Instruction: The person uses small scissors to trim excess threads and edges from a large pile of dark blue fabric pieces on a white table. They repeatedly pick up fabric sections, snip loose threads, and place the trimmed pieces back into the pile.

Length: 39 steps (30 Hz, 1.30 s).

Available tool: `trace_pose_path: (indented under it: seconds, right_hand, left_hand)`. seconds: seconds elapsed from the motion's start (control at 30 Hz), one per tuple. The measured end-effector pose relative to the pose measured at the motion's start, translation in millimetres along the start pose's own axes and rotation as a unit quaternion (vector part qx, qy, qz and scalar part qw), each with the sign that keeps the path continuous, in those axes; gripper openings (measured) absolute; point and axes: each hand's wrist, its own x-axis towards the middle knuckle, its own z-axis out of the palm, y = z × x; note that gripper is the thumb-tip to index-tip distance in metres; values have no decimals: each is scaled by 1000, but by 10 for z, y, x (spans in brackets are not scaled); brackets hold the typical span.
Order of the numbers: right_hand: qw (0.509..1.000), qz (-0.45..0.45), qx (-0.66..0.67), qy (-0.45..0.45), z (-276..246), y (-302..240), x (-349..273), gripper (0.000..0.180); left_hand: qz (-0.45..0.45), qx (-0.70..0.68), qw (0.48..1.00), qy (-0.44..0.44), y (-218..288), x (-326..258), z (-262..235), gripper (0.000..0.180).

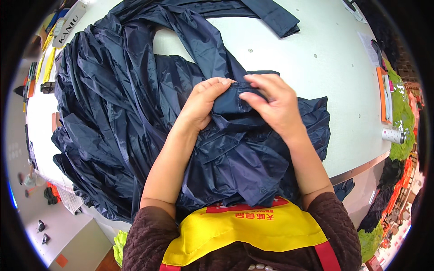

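Observation:
A large dark navy garment [113,90] of thin shiny fabric lies heaped over the white table and hangs toward my yellow apron [244,228]. My left hand [203,99] pinches a folded, stitched edge of it between thumb and fingertips. Just to the right, my right hand [273,99] hovers at the same edge, its thumb and fingers spread apart with a gap between them. A sleeve [275,20] of the navy fabric stretches toward the far side of the table.
The white table [348,122] carries an orange-edged holder [384,95] and a white cup [393,135] at its right edge. A grey box [69,23] stands at the far left. Bright green garments [400,108] are piled beyond the right edge. A white wire basket [70,198] is at the left.

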Motion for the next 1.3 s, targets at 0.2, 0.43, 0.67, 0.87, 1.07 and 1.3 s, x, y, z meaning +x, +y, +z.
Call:
trace_pose_path:
  seconds: [0.2,0.43,0.67,0.87,1.07,1.3]
  right_hand:
    - [983,-122,-123,54,201,116,65,28]
    - [995,-90,6,35,149,127,26,17]
    - [997,45,49,25,33,-57,-68,14]
    - [998,64,-5,-3,122,36,-36,18]
    - [955,150,253,48,-54,210,275,11]
    - [836,324,443,21,933,726,290,24]
  left_hand:
    - [20,30,999,25,-41,-13,31,17]
    - [4,-32,999,23,-41,38,-2,17]
    - [20,-30,999,29,-25,-2,54,20]
    - [32,63,997,24,-67,-11,81,19]
    - [64,747,631,-199,-153,-257,445,17]
    - [12,726,627,-282,-311,-301,523,21]
